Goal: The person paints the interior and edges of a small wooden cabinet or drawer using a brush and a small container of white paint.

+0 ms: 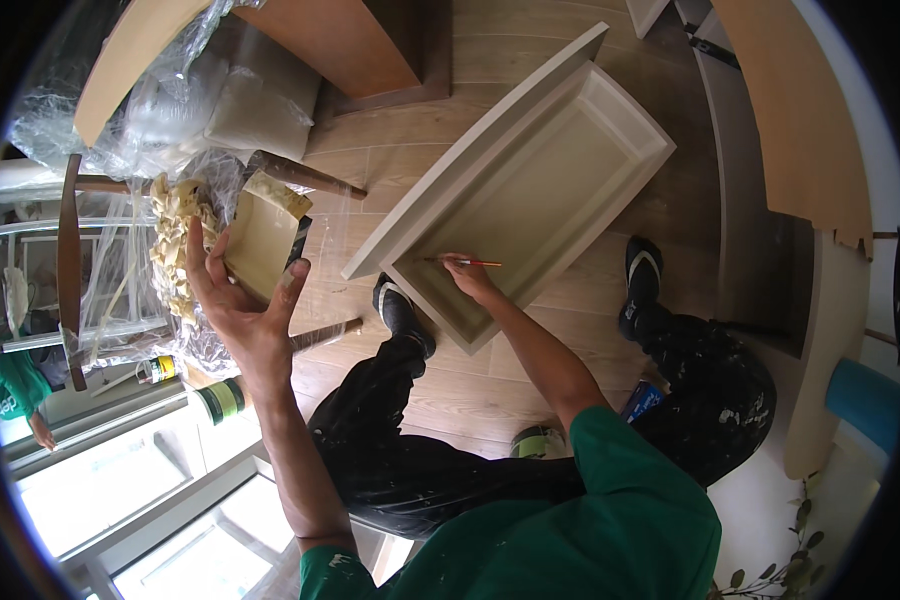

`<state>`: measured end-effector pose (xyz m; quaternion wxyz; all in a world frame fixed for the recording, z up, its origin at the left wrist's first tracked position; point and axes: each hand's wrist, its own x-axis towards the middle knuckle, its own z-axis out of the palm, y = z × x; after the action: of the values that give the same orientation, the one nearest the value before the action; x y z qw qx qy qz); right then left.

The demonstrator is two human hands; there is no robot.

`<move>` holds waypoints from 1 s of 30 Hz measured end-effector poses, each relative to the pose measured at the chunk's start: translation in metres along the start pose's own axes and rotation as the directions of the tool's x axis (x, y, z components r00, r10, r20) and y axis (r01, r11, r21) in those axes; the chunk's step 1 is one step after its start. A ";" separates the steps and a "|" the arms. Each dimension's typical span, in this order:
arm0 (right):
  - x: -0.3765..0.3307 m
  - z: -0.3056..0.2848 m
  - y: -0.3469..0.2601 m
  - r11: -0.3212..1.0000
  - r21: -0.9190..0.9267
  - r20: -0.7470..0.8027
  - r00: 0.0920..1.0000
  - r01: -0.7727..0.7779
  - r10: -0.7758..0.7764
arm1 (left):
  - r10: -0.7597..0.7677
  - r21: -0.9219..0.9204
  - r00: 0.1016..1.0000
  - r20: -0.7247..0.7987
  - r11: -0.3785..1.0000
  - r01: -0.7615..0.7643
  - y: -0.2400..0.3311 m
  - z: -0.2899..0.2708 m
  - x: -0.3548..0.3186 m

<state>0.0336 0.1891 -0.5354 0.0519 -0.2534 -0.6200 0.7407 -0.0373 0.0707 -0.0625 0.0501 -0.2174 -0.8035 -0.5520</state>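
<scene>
Green-labelled can (220, 400) at left; right hand (471, 278) grips red paintbrush (485, 263).

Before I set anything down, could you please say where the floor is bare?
Bare floor lies between the drawer and right shoe, and between the drawer's panel and the brown furniture. The left side is crowded by wooden legs, plastic sheeting and the left hand.

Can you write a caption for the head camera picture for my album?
The left hand holds an open tub while the right hand holds a thin brush inside a pale drawer.
</scene>
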 end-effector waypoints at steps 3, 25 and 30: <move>0.000 0.004 0.008 1.000 0.005 -0.005 1.000 0.019 -0.019 | -0.016 0.023 1.000 0.004 1.000 0.016 0.003 -0.001 -0.002; 0.054 -0.091 -0.006 0.927 0.331 -0.218 0.970 0.175 -0.105 | -0.015 0.001 1.000 0.012 1.000 0.015 0.013 0.006 0.002; 0.062 -0.133 -0.048 0.981 0.159 -0.279 0.958 0.109 -0.061 | -0.039 0.001 0.999 0.001 0.999 0.039 0.006 0.002 -0.004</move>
<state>0.0268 0.3429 -0.5233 0.1905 -0.3206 -0.5508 0.7467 -0.0313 0.0731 -0.0590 0.0388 -0.2019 -0.8080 -0.5521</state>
